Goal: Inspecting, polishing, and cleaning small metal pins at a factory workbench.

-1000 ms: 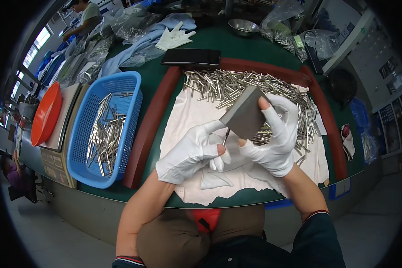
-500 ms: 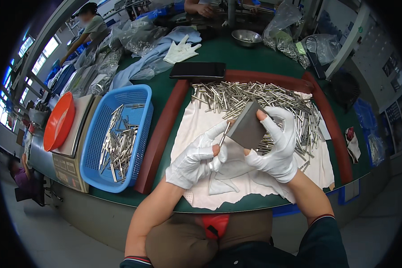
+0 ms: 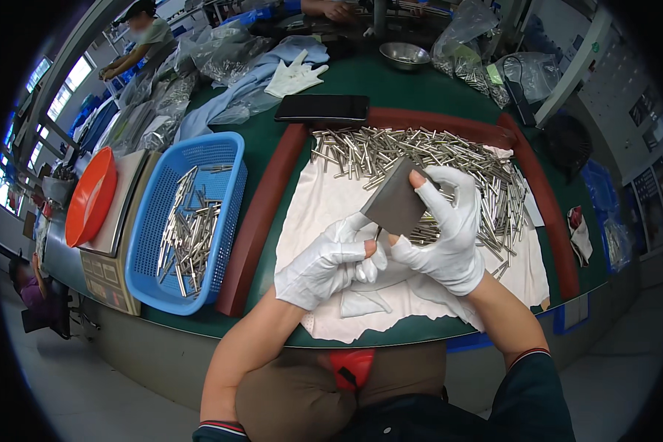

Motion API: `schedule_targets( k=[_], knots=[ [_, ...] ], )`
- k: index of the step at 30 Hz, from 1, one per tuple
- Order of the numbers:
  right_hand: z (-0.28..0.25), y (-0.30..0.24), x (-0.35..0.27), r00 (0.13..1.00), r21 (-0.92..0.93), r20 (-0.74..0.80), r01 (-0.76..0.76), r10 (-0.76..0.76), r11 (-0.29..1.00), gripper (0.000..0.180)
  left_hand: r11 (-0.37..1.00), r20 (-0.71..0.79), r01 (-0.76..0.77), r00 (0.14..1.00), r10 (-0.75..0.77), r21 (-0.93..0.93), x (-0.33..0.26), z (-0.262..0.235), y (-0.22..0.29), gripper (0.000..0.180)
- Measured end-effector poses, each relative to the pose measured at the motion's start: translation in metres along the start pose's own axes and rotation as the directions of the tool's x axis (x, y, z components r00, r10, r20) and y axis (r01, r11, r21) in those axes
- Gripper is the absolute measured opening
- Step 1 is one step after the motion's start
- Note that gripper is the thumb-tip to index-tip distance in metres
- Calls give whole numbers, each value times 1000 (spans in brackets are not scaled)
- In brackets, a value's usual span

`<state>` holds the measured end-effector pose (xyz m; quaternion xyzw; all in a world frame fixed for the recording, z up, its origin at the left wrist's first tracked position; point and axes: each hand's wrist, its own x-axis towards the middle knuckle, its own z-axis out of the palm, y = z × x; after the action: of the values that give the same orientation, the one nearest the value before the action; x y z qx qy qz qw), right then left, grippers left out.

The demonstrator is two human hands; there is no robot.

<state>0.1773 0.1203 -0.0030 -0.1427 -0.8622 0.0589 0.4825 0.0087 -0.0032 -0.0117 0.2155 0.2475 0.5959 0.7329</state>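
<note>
Both my hands wear white gloves with some fingertips cut off. My right hand grips a flat grey pad tilted over the white cloth. My left hand pinches a thin metal rod whose tip meets the pad's lower edge. Behind the hands a heap of short metal rods lies on the cloth, inside a dark red frame.
A blue basket with several rods stands to the left, beside an orange lid on a scale. A black phone, spare gloves, a steel bowl and plastic bags lie at the back. Another person works far left.
My hands with the pad and rod stay together over the cloth; the head view has shifted slightly, so the table sits a little lower and more to the right.
</note>
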Motion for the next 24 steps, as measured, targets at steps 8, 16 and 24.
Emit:
schedule_targets(
  k=[8, 16, 24],
  knots=[
    [2, 1, 1, 1000, 35, -11, -1, 2, 999, 78, 987, -78, 95, 993, -86, 127, 2, 7, -2, 75],
    [-5, 10, -6, 999, 61, -29, -41, 43, 997, 81, 996, -48, 5, 999, -10, -94, -3, -2, 1, 77],
    [-6, 3, -4, 999, 77, 9, -53, 53, 996, 79, 987, 50, -33, 998, 41, -159, -4, -8, 3, 76]
  ],
)
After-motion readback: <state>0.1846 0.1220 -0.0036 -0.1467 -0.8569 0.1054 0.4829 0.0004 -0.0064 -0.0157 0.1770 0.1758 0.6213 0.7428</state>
